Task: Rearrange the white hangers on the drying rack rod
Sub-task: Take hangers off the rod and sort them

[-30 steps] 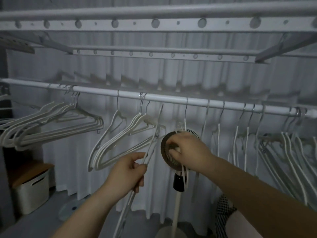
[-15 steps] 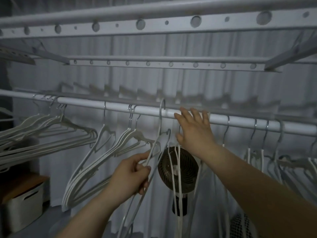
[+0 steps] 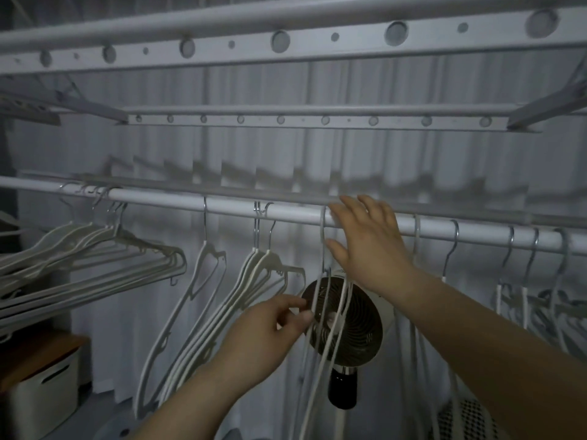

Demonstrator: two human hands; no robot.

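Observation:
A white rod point(image 3: 158, 200) runs across the view with white hangers on it. A bunch point(image 3: 95, 246) hangs at the left, then a single hanger point(image 3: 206, 258), a small group point(image 3: 260, 265) and several spaced ones point(image 3: 524, 300) at the right. At the centre, edge-on hangers point(image 3: 324, 312) hang with a hook over the rod. My right hand point(image 3: 371, 249) lies flat against the rod with fingers spread, thumb beside that hook's neck. My left hand point(image 3: 273, 328) is lower, its loosened fingertips touching the arm of a central hanger.
A round dark fan point(image 3: 352, 319) stands behind the central hangers. Two perforated rack bars point(image 3: 286, 42) cross overhead. A white storage box point(image 3: 41, 392) sits at the lower left under a wooden top point(image 3: 38, 350). A mesh basket point(image 3: 467, 417) is at the lower right. Curtains hang behind.
The hanger my left hand gripped now hangs from the rod beside my right hand, and the left fingers have loosened. My right hand rose from fan level to the rod.

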